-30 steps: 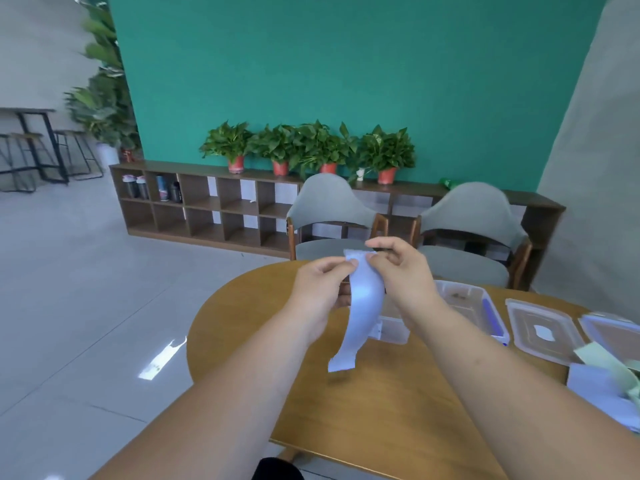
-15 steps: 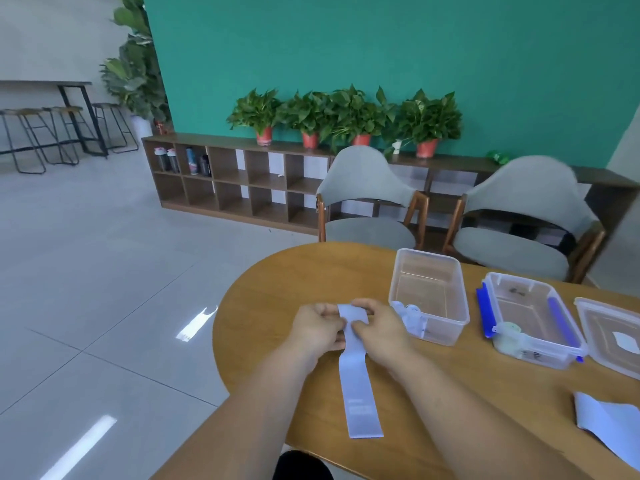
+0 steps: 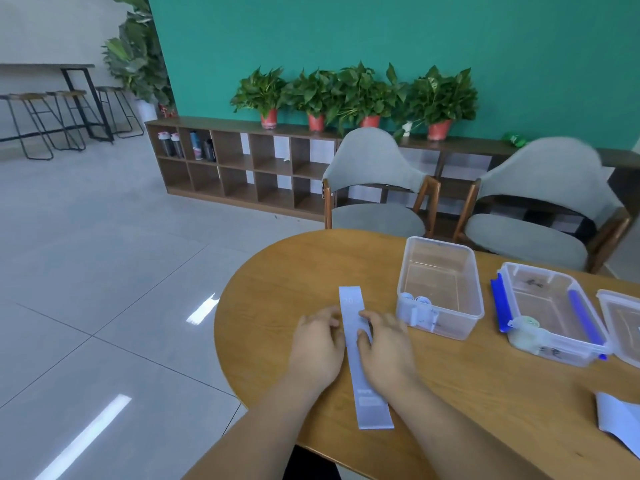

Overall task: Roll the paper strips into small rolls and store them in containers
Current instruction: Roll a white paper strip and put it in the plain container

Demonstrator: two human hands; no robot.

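Paper strip [image 3: 353,358] is down flat on the wooden table [image 3: 277,306] now; a second ago both hands had it pinched up in the air, so my guess is they're smoothing it out before starting the roll from one end. Left hand [image 3: 317,344] and right hand [image 3: 386,344] sit on either side with fingers laid out fairly flat, right thumb on the paper, nothing gripped (bit blurry tho). Just right of them is a clear container [image 3: 453,322] with two small rolls [image 3: 415,300] in its near corner, so still early. Next along is a blue-clipped container [image 3: 561,351], plus more paper [image 3: 620,420] at the far right. Room has two grey chairs [image 3: 374,188], a low shelf [image 3: 242,161], potted plants [image 3: 360,95] against a teal wall and a tiled floor
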